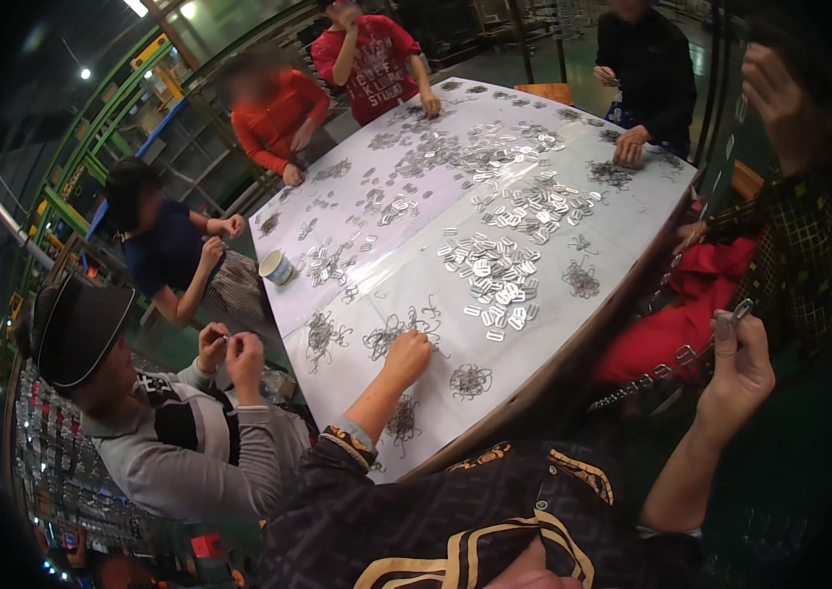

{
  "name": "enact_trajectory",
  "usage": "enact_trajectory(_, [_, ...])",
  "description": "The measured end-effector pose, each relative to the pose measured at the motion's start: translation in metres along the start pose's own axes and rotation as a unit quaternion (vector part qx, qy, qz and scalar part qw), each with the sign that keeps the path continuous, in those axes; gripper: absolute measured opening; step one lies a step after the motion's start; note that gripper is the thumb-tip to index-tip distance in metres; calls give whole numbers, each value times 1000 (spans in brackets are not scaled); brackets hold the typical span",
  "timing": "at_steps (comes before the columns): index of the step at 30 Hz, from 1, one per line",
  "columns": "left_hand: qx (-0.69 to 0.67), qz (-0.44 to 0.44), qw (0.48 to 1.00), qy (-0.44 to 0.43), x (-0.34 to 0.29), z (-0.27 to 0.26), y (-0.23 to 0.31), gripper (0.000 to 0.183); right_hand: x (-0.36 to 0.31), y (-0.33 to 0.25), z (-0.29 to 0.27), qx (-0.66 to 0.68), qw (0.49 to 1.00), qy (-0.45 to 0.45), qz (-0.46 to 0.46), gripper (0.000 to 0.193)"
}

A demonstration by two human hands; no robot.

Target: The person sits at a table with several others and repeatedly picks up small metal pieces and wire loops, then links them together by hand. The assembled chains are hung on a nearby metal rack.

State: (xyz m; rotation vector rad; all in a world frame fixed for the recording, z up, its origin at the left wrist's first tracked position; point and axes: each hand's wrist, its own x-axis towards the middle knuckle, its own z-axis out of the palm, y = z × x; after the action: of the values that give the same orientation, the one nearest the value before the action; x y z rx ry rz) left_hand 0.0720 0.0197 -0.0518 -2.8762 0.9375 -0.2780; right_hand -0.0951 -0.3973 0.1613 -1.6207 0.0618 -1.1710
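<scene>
Some wire hooks (384,340) are lying under your left hand (409,359), its fingers bunching, any hold hidden; your right hand (740,368) is pinching a clip (742,309), a chain (669,367) slanting down to its left. You're seemingly picking hooks; the next move is probably calling for untangling one.

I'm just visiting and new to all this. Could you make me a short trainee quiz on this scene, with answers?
1. True or false: the camera wearer's left hand is down at a cluster of wire hooks on the white table.
2. Which is by the table's left edge in the picture? A) a hammer; B) a round tub; C) a laptop.
3. What does the wearer's raised right hand pinch?

Key: 1. True. 2. B. 3. A small silvery metal piece.
</scene>
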Motion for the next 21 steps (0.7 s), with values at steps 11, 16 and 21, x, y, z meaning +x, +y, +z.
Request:
enact_trajectory(11, [-299, -45, 953, 6, 50, -90, 28, 9, 2, -9, 20, -26, 999, -24, -41, 12])
enact_trajectory(16, [-612, 139, 763, 155, 91, -221, 121, 5, 0, -6, 31, -1, 999, -28, -47, 14])
enact_trajectory(21, [-680, 236, 678, 149, 118, -272, 179, 7, -7, -6, 33, -28, 997, -23, -64, 17])
